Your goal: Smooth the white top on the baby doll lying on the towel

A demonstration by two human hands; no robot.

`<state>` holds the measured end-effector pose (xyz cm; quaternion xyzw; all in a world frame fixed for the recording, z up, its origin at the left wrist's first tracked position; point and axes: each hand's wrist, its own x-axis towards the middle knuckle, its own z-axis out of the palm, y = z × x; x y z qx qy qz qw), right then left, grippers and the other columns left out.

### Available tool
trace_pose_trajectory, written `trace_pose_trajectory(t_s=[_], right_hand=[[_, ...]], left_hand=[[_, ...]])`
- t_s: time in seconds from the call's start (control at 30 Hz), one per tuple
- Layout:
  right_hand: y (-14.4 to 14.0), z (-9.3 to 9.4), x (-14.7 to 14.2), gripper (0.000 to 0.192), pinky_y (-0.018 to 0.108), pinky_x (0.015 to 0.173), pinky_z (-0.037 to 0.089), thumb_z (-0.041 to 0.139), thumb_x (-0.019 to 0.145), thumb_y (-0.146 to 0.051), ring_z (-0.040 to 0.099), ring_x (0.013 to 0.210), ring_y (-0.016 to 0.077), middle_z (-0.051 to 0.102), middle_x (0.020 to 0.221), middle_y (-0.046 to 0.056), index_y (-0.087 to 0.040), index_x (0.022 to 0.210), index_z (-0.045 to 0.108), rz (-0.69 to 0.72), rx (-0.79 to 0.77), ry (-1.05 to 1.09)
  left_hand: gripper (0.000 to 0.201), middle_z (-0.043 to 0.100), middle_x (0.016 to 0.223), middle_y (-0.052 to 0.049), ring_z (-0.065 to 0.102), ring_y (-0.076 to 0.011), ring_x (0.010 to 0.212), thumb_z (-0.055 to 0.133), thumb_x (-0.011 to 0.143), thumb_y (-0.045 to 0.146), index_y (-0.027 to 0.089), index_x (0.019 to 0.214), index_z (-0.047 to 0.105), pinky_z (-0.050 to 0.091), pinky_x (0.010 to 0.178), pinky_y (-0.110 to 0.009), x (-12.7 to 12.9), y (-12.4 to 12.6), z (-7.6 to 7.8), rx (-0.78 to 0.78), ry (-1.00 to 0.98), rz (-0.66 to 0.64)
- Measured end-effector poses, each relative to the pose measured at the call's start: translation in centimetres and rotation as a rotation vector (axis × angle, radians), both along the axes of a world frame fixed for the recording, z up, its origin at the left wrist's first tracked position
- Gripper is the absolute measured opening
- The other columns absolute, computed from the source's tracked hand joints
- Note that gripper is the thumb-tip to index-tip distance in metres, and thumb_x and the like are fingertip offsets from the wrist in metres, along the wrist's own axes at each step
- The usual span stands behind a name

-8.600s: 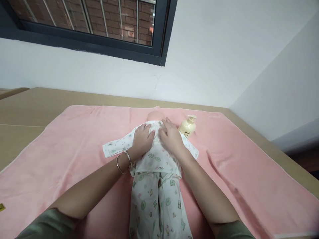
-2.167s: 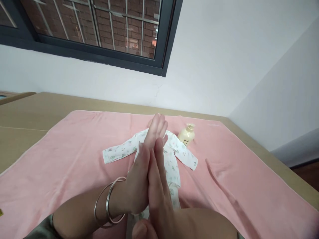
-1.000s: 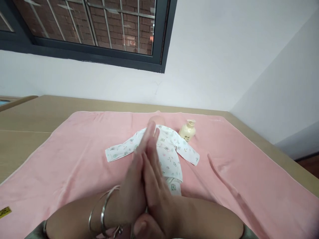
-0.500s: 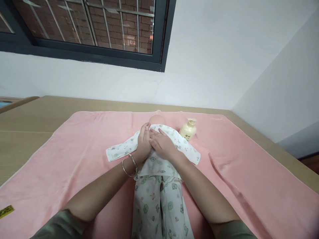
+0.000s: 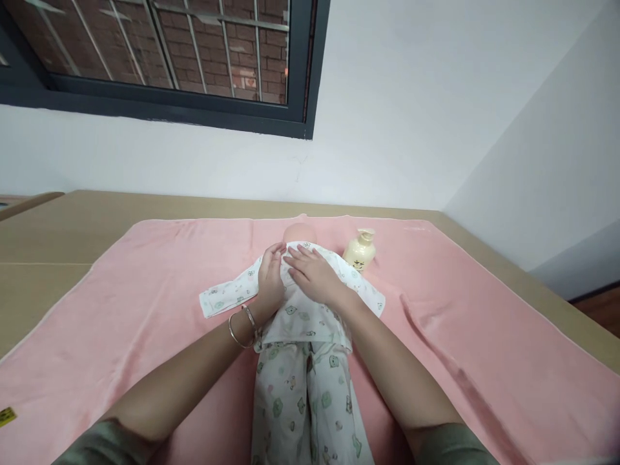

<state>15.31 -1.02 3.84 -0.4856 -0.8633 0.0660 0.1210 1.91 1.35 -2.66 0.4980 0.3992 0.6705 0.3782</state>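
Note:
A baby doll [image 5: 299, 231] in white printed pyjamas [image 5: 303, 387] lies on its back on a pink towel [image 5: 145, 284], head toward the wall. My left hand [image 5: 270, 281], with two silver bangles on the wrist, rests palm down on the doll's chest, on its left side. Beside it my right hand [image 5: 312, 276] lies flat on the chest with fingers spread. Both hands press on the top's fabric and hold nothing. The doll's sleeves stretch out to either side.
A cream pump bottle [image 5: 359, 250] stands on the towel just right of the doll's head. The towel covers a tan tabletop [image 5: 72, 219] against a white wall. A dark-framed window is above. A small yellow tag [image 5: 4, 416] lies at the towel's left edge.
One second ago my palms were pressed together in the air above the doll. They have since come down apart and now lie flat on the doll's chest.

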Motion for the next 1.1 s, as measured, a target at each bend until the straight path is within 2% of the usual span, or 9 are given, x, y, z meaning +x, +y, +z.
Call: trace_pose_trajectory(t_s=[0.17, 0.2, 0.27, 0.37, 0.43, 0.57, 0.73, 0.93, 1.1], right_hand=[[-1.4, 0.2, -0.9, 0.065, 0.055, 0.121, 0.029, 0.033, 0.106, -0.040, 0.034, 0.150, 0.0388, 0.037, 0.159, 0.028, 0.002, 0.155, 0.034, -0.460, -0.038, -0.051], [-2.2, 0.0, -1.6, 0.065, 0.055, 0.121, 0.029, 0.036, 0.105, -0.037, 0.034, 0.150, 0.0404, 0.036, 0.158, 0.031, 0.004, 0.154, 0.034, -0.462, -0.013, -0.081], [-3.4, -0.3, -2.7, 0.061, 0.056, 0.123, 0.025, 0.042, 0.101, -0.029, 0.028, 0.153, 0.0394, 0.034, 0.161, 0.027, 0.001, 0.154, 0.038, -0.278, 0.036, -0.111], [-3.0, -0.4, -2.6, 0.053, 0.055, 0.126, 0.018, 0.044, 0.100, -0.025, 0.026, 0.155, 0.0325, 0.037, 0.163, 0.013, -0.015, 0.152, 0.047, 0.021, 0.056, -0.080], [-1.6, -0.2, -1.3, 0.046, 0.055, 0.127, 0.017, 0.040, 0.104, -0.031, 0.029, 0.154, 0.0282, 0.040, 0.162, 0.005, -0.024, 0.147, 0.054, 0.088, 0.038, -0.026], [1.1, 0.1, 1.7, 0.049, 0.049, 0.124, 0.027, 0.030, 0.108, -0.042, 0.033, 0.152, 0.0263, 0.041, 0.162, 0.006, -0.024, 0.148, 0.053, -0.104, -0.012, 0.082], [0.4, 0.0, 0.9, 0.060, 0.048, 0.119, 0.034, 0.030, 0.107, -0.043, 0.046, 0.144, 0.0333, 0.048, 0.153, 0.026, -0.004, 0.150, 0.047, -0.480, -0.034, -0.014], [-2.4, 0.3, -1.6, 0.058, 0.046, 0.123, 0.027, 0.034, 0.105, -0.027, 0.038, 0.149, 0.0341, 0.041, 0.155, 0.031, 0.007, 0.151, 0.039, -0.360, 0.000, -0.129], [-0.3, 0.7, 0.3, 0.054, 0.040, 0.122, 0.028, 0.028, 0.106, -0.028, 0.038, 0.149, 0.0276, 0.045, 0.156, 0.023, 0.000, 0.149, 0.045, -0.334, -0.114, -0.020]], left_hand=[[0.043, 0.064, 0.132, -0.013, 0.060, -0.0255, 0.126, 0.040, 0.100, 0.053, 0.020, 0.120, 0.061, 0.044, 0.113, -0.045, 0.0, -0.1, 0.0, -0.010, 0.026, 0.006], [0.043, 0.065, 0.131, -0.013, 0.060, -0.0257, 0.126, 0.040, 0.100, 0.053, 0.020, 0.119, 0.061, 0.044, 0.113, -0.045, 0.0, -0.1, 0.0, -0.015, 0.033, 0.011], [0.041, 0.065, 0.131, -0.012, 0.060, -0.0259, 0.127, 0.041, 0.100, 0.052, 0.021, 0.117, 0.062, 0.044, 0.113, -0.044, -0.1, -0.1, 0.1, -0.028, 0.037, 0.020], [0.038, 0.065, 0.131, -0.011, 0.059, -0.0259, 0.128, 0.043, 0.099, 0.050, 0.022, 0.116, 0.062, 0.044, 0.113, -0.043, -0.1, -0.1, 0.2, -0.035, 0.026, 0.033], [0.036, 0.065, 0.131, -0.011, 0.058, -0.0264, 0.129, 0.044, 0.098, 0.048, 0.022, 0.118, 0.061, 0.044, 0.113, -0.043, 0.0, -0.3, 0.3, -0.030, 0.038, 0.038], [0.036, 0.063, 0.135, -0.013, 0.056, -0.0298, 0.133, 0.052, 0.094, 0.038, 0.021, 0.125, 0.059, 0.040, 0.117, -0.049, 0.1, -0.7, 0.4, -0.029, 0.187, 0.035], [0.059, 0.056, 0.147, -0.017, 0.048, -0.0371, 0.141, 0.064, 0.082, 0.030, 0.018, 0.139, 0.054, 0.031, 0.122, -0.057, 0.0, -0.2, 0.3, -0.049, 0.429, 0.038], [0.048, 0.059, 0.146, -0.021, 0.048, -0.0369, 0.142, 0.049, 0.090, 0.035, 0.012, 0.130, 0.063, 0.030, 0.122, -0.056, -1.0, 1.5, 0.9, -0.052, 0.843, -0.009], [0.052, 0.054, 0.148, -0.026, 0.047, -0.0357, 0.143, 0.039, 0.097, 0.029, 0.003, 0.140, 0.052, 0.037, 0.118, -0.054, 0.1, -1.2, 1.4, 0.051, 1.274, 0.108]])
